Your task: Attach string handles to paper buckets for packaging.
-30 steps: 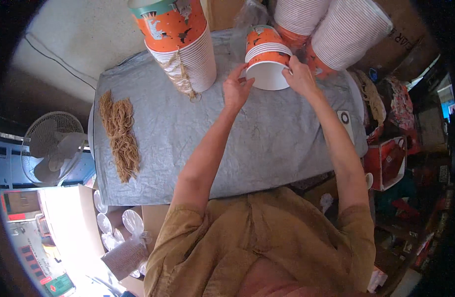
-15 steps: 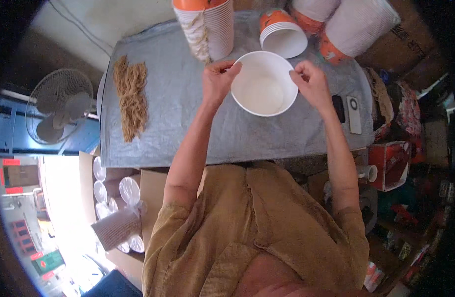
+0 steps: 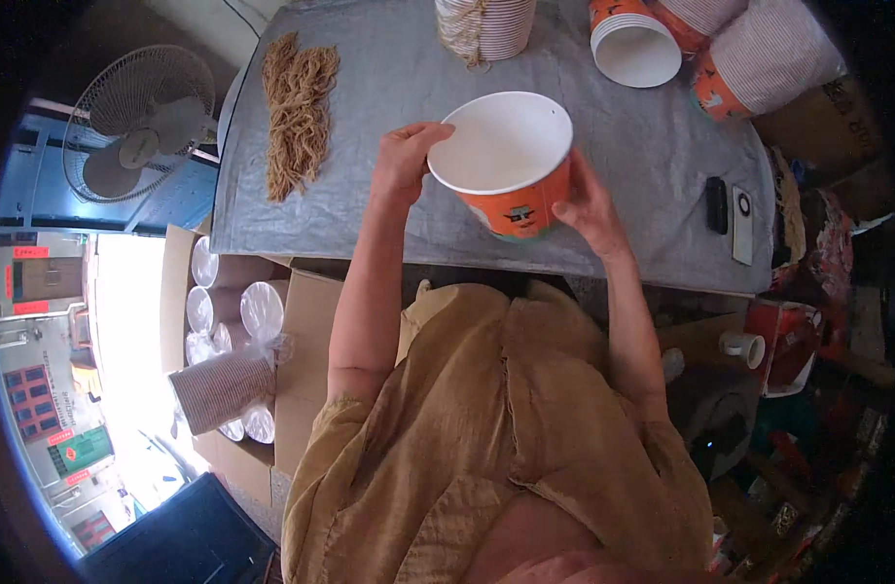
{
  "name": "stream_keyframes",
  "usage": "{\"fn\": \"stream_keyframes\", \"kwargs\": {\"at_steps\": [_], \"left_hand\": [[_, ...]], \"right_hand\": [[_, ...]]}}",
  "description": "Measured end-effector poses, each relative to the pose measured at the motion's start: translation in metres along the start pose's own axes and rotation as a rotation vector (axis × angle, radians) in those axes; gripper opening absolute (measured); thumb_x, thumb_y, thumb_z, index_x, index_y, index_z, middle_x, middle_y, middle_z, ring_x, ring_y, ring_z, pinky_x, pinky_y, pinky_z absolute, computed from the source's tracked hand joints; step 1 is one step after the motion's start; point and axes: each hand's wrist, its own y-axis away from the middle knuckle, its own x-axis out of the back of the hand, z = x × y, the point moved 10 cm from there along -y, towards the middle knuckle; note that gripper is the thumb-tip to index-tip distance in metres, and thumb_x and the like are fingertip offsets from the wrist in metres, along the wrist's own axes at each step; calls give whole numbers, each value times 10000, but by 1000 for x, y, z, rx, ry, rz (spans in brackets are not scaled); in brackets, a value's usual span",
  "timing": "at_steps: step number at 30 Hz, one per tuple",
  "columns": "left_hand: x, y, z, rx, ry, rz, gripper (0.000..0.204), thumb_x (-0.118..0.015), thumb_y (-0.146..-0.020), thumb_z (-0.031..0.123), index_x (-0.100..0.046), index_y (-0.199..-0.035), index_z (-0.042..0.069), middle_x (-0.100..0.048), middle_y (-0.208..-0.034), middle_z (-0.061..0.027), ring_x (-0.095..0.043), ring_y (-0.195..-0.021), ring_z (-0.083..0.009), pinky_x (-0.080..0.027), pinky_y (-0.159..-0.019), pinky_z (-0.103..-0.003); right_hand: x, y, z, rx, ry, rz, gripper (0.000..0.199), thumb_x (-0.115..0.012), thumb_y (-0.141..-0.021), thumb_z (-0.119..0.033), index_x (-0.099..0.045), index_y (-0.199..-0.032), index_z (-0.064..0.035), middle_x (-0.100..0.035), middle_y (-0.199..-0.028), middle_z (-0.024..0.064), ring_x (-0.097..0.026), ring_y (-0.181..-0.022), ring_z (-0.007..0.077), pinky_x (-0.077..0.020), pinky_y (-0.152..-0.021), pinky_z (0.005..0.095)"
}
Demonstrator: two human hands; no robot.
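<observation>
Between my hands, above the grey-covered table, is a large paper bucket (image 3: 520, 209), white inside and printed orange outside, with a green band at its base. It is tilted, so both its mouth and its near outer side show. A small dark spot or hole sits near the rim at its right. My left hand (image 3: 404, 161) is closed on the left of the rim, thumb on the edge. Around the right outer wall my right hand (image 3: 593, 209) grips, with its thumb toward the front and its other fingers partly hidden behind the bucket.
A bundle of brown twine (image 3: 300, 117) lies at the table's left. Stacked buckets with twine (image 3: 486, 29), a nested stack on its side (image 3: 637, 49) and wrapped stacks (image 3: 769, 63) stand at the back. A phone (image 3: 742, 226) lies right; a fan (image 3: 136, 127) and an open carton (image 3: 306, 360) are left.
The bucket has been tipped so its orange side shows. My right hand has moved from the rim down onto the side wall. My left hand stays at the rim. The whole view has shifted.
</observation>
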Motion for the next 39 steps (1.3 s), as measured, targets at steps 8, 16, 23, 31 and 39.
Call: {"fn": "stream_keyframes", "kwargs": {"at_steps": [8,16,23,31,39], "left_hand": [[-19,25,6,-52,334,-229,709,-402,-1017,571,-543,-1303,-62,-634,-1249,-143,-616,-1126,-208,-489,-981,-356],[9,16,-5,-161,361,-55,759,-318,-1024,600,-459,-1376,-57,-562,-1361,-183,-534,-1260,-252,-375,-1099,-391],[49,101,7,-541,177,315,435,-485,-1021,323,-455,-1348,38,-553,-1318,-121,-450,-1313,-213,-314,-1115,-443],[-3,63,47,-480,-271,229,273,-549,-1017,184,-652,-1175,-13,-714,-1050,-107,-656,-1004,-178,-503,-901,-313],[66,14,24,-602,-610,369,194,-655,-926,135,-697,-1071,12,-701,-905,-168,-722,-840,-277,-553,-682,-360]], "right_hand": [[-24,23,0,251,311,192,1239,-945,-595,-306,-198,-1550,-50,-384,-1511,186,-404,-1380,309,-337,-1140,463],[-30,27,26,131,419,175,1224,-958,-567,-198,-231,-1545,-84,-425,-1469,163,-453,-1330,307,-385,-1103,456],[10,26,44,40,464,302,832,-827,-724,-55,-423,-1451,-63,-570,-1291,113,-596,-1098,228,-503,-910,374],[-7,32,36,109,476,377,296,-729,-848,-76,-623,-1119,-20,-670,-1027,73,-643,-933,182,-512,-843,340],[-39,34,20,228,691,82,172,-704,-855,-83,-683,-1021,-45,-702,-988,106,-633,-895,264,-466,-861,376]]}}
